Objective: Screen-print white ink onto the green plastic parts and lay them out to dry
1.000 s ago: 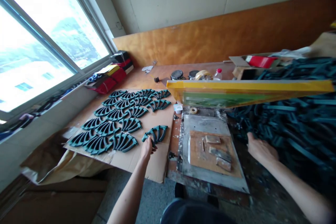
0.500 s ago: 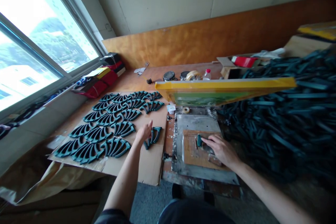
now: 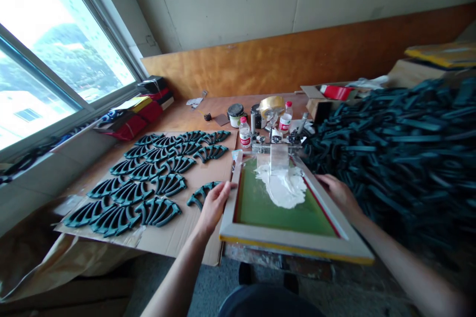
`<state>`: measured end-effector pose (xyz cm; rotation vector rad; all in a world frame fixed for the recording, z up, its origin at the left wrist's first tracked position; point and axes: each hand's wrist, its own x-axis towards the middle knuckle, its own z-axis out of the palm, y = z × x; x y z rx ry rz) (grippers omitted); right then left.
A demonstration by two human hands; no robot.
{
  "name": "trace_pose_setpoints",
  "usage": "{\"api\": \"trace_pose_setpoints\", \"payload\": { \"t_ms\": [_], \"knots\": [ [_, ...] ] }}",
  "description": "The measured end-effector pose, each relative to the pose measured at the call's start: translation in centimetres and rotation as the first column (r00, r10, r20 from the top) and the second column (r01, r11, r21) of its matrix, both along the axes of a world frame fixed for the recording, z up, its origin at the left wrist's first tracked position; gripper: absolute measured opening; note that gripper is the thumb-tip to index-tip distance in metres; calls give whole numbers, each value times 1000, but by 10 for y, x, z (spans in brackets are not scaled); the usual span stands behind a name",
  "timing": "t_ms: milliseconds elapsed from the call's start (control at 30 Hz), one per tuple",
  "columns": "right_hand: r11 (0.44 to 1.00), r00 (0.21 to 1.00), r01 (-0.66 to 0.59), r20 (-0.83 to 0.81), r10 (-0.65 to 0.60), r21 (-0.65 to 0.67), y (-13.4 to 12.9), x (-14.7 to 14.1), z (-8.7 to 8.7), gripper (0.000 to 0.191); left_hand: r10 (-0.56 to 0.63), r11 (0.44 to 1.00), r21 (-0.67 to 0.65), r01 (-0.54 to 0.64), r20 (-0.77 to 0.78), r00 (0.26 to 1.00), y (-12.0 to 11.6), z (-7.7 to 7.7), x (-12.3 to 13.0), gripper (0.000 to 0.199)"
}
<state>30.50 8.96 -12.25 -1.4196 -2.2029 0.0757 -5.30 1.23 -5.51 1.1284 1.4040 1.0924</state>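
A screen printing frame (image 3: pixel 293 236) lies lowered over the work spot in front of me, its green mesh carrying a thick smear of white ink (image 3: pixel 284 190). A squeegee (image 3: pixel 278 158) stands in the ink near the hinged far end. My left hand (image 3: pixel 215 205) grips the frame's left edge, thumb on top. On the opposite side my right hand (image 3: pixel 340 195) is closed on the right edge, its fingertips partly hidden. Beside my left hand, dark green curved plastic pieces (image 3: pixel 203 194) lie on the cardboard sheet (image 3: pixel 204 250). The base under the frame is covered.
Rows of dark green pieces (image 3: pixel 117 218) fill the cardboard's left part. A big heap of similar pieces (image 3: pixel 401 158) rises at right. Two red-capped bottles (image 3: pixel 245 133), a jar (image 3: pixel 235 116) and a roll of tape (image 3: pixel 271 104) stand behind the frame. Boxes (image 3: pixel 143 111) line the window side.
The frame has swung down from its raised position, covering the base. My left hand moved right from the cardboard to its left edge; my right hand left the small green piece for its right edge.
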Motion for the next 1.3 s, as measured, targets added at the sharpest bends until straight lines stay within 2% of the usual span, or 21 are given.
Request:
{"api": "trace_pose_setpoints", "payload": {
  "t_ms": [100, 167, 200, 267, 333, 367, 467, 533, 600, 667, 700, 767, 833, 867, 933, 1033, 1067, 1133, 1200, 1233, 1300],
  "knots": [
    [996, 1000, 20, -26, -18, 81, 25, -19, 28, 50, -13, 990, -142, 4, -61, 998, -17, -64, -2, 75],
    [996, 996, -52, 78, 47, 67, 35, -46, 38, 57, 7, 988, -154, -26, -122, 992, -19, -96, -1, 83],
    [996, 985, -88, 151, 85, 18, 37, -59, 39, 52, 14, 988, -151, -36, -146, 989, -18, -108, 0, 83],
    [988, 958, -104, 254, 130, -111, 33, -81, 35, 31, 7, 987, -156, -34, -168, 986, -16, -121, 0, 81],
    [976, 944, -108, 288, 160, -188, 18, -88, 24, 10, -1, 986, -166, -26, -159, 987, -13, -125, -2, 79],
    [971, 940, -138, 284, 191, -196, 8, -87, 18, 6, -3, 985, -172, -23, -151, 988, -13, -126, -3, 78],
    [917, 887, -362, 243, 394, -164, -23, -72, 7, 18, 5, 982, -188, -31, -134, 991, -13, -125, -5, 77],
    [850, 823, -498, 215, 526, -174, -35, -60, 9, 21, 13, 980, -197, -37, -125, 992, -14, -125, -4, 78],
    [803, 782, -551, 195, 592, -228, -36, -54, 16, 18, 21, 978, -203, -44, -115, 993, -14, -124, -3, 78],
    [824, 807, -514, 189, 559, -238, -30, -56, 22, 14, 30, 978, -204, -50, -98, 995, -14, -124, -2, 78],
    [853, 835, -482, 191, 517, -200, -28, -58, 21, 13, 35, 978, -202, -52, -84, 996, -15, -124, -2, 79],
    [899, 879, -436, 194, 435, -40, -29, -62, 15, 16, 44, 980, -194, -53, -50, 998, -15, -124, -2, 82],
    [881, 879, -461, 193, 436, 109, -37, -63, 6, 22, 56, 982, -182, -58, -15, 998, -15, -124, -2, 84],
    [860, 864, -493, 193, 465, 133, -42, -63, 3, 24, 63, 982, -179, -61, 2, 998, -15, -123, -1, 85],
    [844, 840, -530, 182, 510, 82, -46, -60, 2, 20, 74, 981, -183, -66, 38, 997, -15, -119, 1, 89],
    [896, 880, -441, 171, 444, -58, -28, -62, 20, 8, 77, 978, -198, -63, 65, 995, -16, -105, 2, 93],
    [922, 904, -378, 180, 388, -86, -17, -66, 29, 14, 70, 977, -204, -57, 57, 996, -16, -97, 2, 93],
    [965, 941, -232, 224, 254, -121, 9, -73, 49, 41, 41, 976, -216, -34, 29, 999, -15, -78, 1, 92],
    [988, 949, -93, 290, 125, -120, 33, -76, 68, 61, 18, 977, -211, -11, 31, 999, -14, -54, 0, 87],
    [995, 951, -36, 304, 64, -96, 43, -73, 77, 63, 13, 980, -199, -3, 50, 999, -12, -41, -1, 81],
    [998, 970, 63, 238, -59, -10, 58, -58, 89, 55, 29, 988, -156, -12, 108, 994, -4, -13, 0, 66]
  ]
}}
